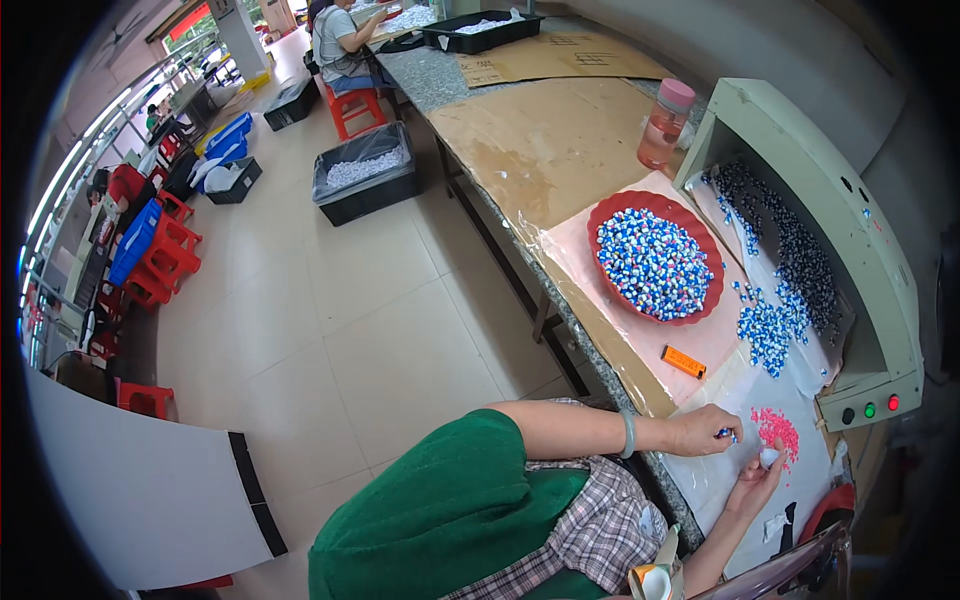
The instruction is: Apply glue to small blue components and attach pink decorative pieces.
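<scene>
Blue-and-white bead-like pieces (727, 435) in the curled fingers of the left hand (699, 431) could drop among loose pink bits (775, 428) if that grip slackens, the right hand (755, 487) grasping a white object (768, 457).

The tabletop (408, 68) is speckled grey stone, bare along its left edge, with two cardboard sheets (535, 125) laid over its middle and far parts. A black tray (452, 43) sits at the far end. Nearer, a pink-lidded bottle (660, 135) stands on the cardboard, left of a pale green machine (872, 385). Pale pink sheeting (632, 348) covers the next stretch; at the near end, white sheeting (705, 483) bears scattered small pink pieces (772, 430).
</scene>
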A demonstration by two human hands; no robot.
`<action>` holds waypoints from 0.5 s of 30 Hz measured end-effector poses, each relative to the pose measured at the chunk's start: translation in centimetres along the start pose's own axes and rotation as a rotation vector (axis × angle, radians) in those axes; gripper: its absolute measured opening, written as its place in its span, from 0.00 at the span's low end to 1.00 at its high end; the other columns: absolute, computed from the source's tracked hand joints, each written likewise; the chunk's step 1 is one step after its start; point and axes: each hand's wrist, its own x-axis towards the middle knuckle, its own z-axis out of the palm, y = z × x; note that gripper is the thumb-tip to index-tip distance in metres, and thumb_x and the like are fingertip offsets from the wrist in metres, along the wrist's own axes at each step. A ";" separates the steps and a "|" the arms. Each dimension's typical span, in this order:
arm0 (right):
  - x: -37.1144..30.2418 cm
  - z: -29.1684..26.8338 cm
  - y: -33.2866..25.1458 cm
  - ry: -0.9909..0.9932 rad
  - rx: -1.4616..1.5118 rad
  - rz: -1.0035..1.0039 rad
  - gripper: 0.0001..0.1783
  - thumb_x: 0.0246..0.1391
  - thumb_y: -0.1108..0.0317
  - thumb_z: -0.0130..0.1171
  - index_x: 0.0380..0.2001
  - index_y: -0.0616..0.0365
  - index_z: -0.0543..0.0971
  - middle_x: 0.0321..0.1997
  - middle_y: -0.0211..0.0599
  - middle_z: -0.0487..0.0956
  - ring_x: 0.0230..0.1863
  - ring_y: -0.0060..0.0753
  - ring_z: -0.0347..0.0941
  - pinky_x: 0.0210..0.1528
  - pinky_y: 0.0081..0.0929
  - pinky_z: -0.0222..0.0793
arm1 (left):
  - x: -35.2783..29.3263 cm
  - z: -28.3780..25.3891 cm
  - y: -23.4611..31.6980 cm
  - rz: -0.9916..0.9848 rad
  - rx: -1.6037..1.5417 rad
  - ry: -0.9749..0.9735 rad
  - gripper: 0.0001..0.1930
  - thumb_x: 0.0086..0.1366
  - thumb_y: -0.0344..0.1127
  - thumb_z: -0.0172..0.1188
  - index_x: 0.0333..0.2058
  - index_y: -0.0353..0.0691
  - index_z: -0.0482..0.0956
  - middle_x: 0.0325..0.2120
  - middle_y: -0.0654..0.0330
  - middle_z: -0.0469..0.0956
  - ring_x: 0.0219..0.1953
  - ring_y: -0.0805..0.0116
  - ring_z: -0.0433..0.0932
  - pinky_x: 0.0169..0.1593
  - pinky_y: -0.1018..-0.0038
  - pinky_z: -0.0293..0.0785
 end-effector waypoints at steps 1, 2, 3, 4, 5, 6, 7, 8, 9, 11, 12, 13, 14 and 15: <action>0.1 -0.2 0.0 0.004 0.002 -0.002 0.23 0.66 0.56 0.48 0.55 0.61 0.69 0.32 0.30 0.76 0.22 0.14 0.65 0.20 0.10 0.60 | 0.1 0.1 0.0 0.000 -0.006 0.000 0.09 0.54 0.30 0.53 0.34 0.34 0.77 0.24 0.46 0.77 0.27 0.52 0.77 0.35 0.63 0.72; 0.3 -0.3 0.0 0.007 0.004 -0.004 0.24 0.65 0.54 0.49 0.56 0.60 0.69 0.30 0.28 0.75 0.22 0.14 0.64 0.18 0.10 0.60 | 0.2 0.1 0.0 0.000 -0.012 0.000 0.10 0.54 0.29 0.53 0.34 0.33 0.77 0.24 0.46 0.77 0.27 0.51 0.77 0.35 0.63 0.72; 0.3 -0.4 0.0 0.009 0.004 -0.005 0.24 0.65 0.54 0.49 0.56 0.60 0.69 0.30 0.28 0.75 0.22 0.14 0.64 0.18 0.10 0.60 | 0.3 0.2 -0.1 0.000 -0.013 -0.002 0.10 0.54 0.29 0.53 0.34 0.33 0.77 0.24 0.46 0.77 0.27 0.51 0.77 0.35 0.63 0.72; 0.2 -0.2 0.1 0.002 0.009 0.010 0.24 0.65 0.54 0.49 0.56 0.60 0.69 0.30 0.28 0.75 0.23 0.14 0.64 0.19 0.10 0.60 | 0.2 0.2 -0.3 0.003 -0.008 0.000 0.10 0.54 0.29 0.53 0.34 0.33 0.77 0.24 0.46 0.77 0.27 0.51 0.77 0.35 0.63 0.72; 0.0 -0.2 0.1 -0.005 0.016 0.025 0.24 0.65 0.54 0.49 0.56 0.61 0.69 0.30 0.28 0.75 0.23 0.14 0.64 0.19 0.10 0.60 | 0.2 0.3 -0.4 0.005 -0.002 0.002 0.10 0.54 0.29 0.53 0.34 0.33 0.77 0.24 0.46 0.77 0.28 0.51 0.77 0.35 0.63 0.72; 0.0 -0.3 0.0 -0.003 0.017 0.028 0.24 0.65 0.54 0.49 0.56 0.61 0.69 0.30 0.28 0.75 0.23 0.14 0.64 0.19 0.10 0.60 | 0.1 0.4 -0.4 0.002 -0.002 0.001 0.10 0.54 0.29 0.53 0.34 0.33 0.77 0.24 0.46 0.77 0.28 0.51 0.77 0.35 0.63 0.72; -0.1 -0.4 0.0 0.009 0.024 0.027 0.24 0.66 0.54 0.49 0.56 0.61 0.69 0.31 0.29 0.75 0.23 0.14 0.65 0.19 0.10 0.60 | 0.2 0.3 0.0 -0.010 0.011 -0.006 0.10 0.54 0.29 0.53 0.35 0.33 0.77 0.24 0.46 0.77 0.28 0.51 0.77 0.35 0.63 0.72; 0.0 -0.5 0.0 0.021 0.033 0.026 0.24 0.66 0.55 0.48 0.56 0.61 0.69 0.31 0.29 0.75 0.23 0.14 0.65 0.19 0.10 0.60 | 0.2 0.2 0.3 -0.023 0.025 -0.014 0.10 0.54 0.29 0.53 0.35 0.33 0.77 0.24 0.46 0.77 0.28 0.51 0.77 0.35 0.62 0.72; 0.0 -0.6 0.0 0.024 0.038 0.028 0.24 0.66 0.55 0.48 0.56 0.61 0.69 0.31 0.29 0.75 0.23 0.14 0.65 0.19 0.10 0.60 | 0.2 0.2 0.3 -0.027 0.028 -0.017 0.10 0.54 0.29 0.53 0.35 0.33 0.77 0.24 0.46 0.77 0.28 0.51 0.77 0.35 0.62 0.72; 0.0 -0.6 -0.2 -0.011 0.044 0.052 0.24 0.66 0.55 0.48 0.56 0.61 0.69 0.32 0.30 0.75 0.23 0.14 0.65 0.19 0.10 0.60 | 0.1 0.1 0.5 -0.017 0.030 -0.027 0.10 0.54 0.29 0.53 0.34 0.34 0.77 0.24 0.47 0.77 0.28 0.51 0.77 0.35 0.62 0.72; -0.1 -0.5 -0.2 -0.009 0.050 0.057 0.24 0.66 0.55 0.48 0.56 0.61 0.69 0.32 0.30 0.75 0.23 0.14 0.65 0.19 0.10 0.60 | 0.0 0.0 0.8 -0.023 0.035 -0.030 0.10 0.54 0.29 0.53 0.34 0.34 0.77 0.24 0.47 0.77 0.28 0.51 0.77 0.35 0.62 0.72; -0.2 -0.3 -0.3 0.003 0.054 0.054 0.23 0.67 0.56 0.47 0.55 0.62 0.69 0.33 0.32 0.75 0.22 0.14 0.64 0.19 0.11 0.58 | -0.1 -0.2 1.4 -0.039 0.027 -0.037 0.10 0.54 0.29 0.53 0.34 0.33 0.77 0.24 0.47 0.77 0.27 0.51 0.77 0.35 0.62 0.71; -0.2 -0.1 -0.3 0.014 0.057 0.052 0.22 0.67 0.57 0.46 0.54 0.63 0.70 0.34 0.34 0.74 0.21 0.15 0.63 0.19 0.12 0.57 | -0.1 -0.3 1.5 -0.055 0.020 -0.042 0.09 0.54 0.29 0.53 0.34 0.33 0.77 0.24 0.47 0.77 0.27 0.51 0.76 0.35 0.62 0.71; 0.0 0.0 -0.3 0.013 0.062 0.057 0.22 0.67 0.57 0.46 0.54 0.63 0.70 0.34 0.34 0.74 0.21 0.15 0.63 0.19 0.12 0.57 | 0.0 -0.4 1.3 -0.059 0.025 -0.042 0.09 0.54 0.29 0.53 0.34 0.33 0.77 0.24 0.47 0.77 0.27 0.51 0.76 0.35 0.62 0.71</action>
